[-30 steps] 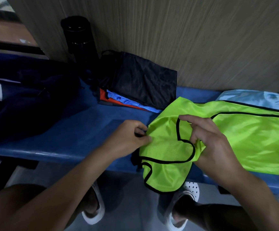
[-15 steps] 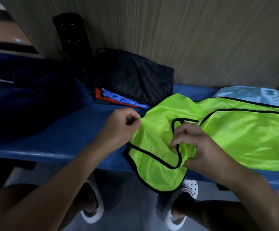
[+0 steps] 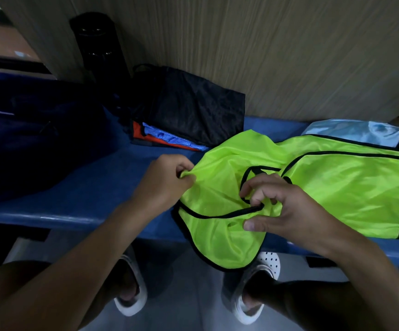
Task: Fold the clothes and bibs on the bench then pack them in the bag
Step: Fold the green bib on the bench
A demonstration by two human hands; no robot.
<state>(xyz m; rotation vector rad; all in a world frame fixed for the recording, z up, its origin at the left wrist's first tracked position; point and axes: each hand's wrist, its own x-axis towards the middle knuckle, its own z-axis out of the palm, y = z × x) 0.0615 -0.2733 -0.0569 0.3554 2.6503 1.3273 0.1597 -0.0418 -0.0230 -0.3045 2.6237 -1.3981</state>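
Along the wall point(image 3: 289, 56), running left-right: bench point(image 3: 74, 182). On its right half: front bib point(image 3: 336, 187), left end drooping over the front edge. Behind that, far right: rear bib point(image 3: 351, 134). Centre-rear: bag point(image 3: 193, 108) on a stack of folded clothes point(image 3: 167, 139); bottle point(image 3: 98, 48) left of the bag, at the wall. Far left: heap point(image 3: 26, 139). At front bib's left edge: left hand point(image 3: 165, 180), pinching; right hand point(image 3: 289, 211) grips its neck trim. Below: 2 shoes point(image 3: 131, 295).

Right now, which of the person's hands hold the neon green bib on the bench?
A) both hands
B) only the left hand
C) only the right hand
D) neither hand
A: the left hand pinches the left edge of the neon green bib, and the right hand curls its fingers round the bib's black-trimmed edge nearer the middle.
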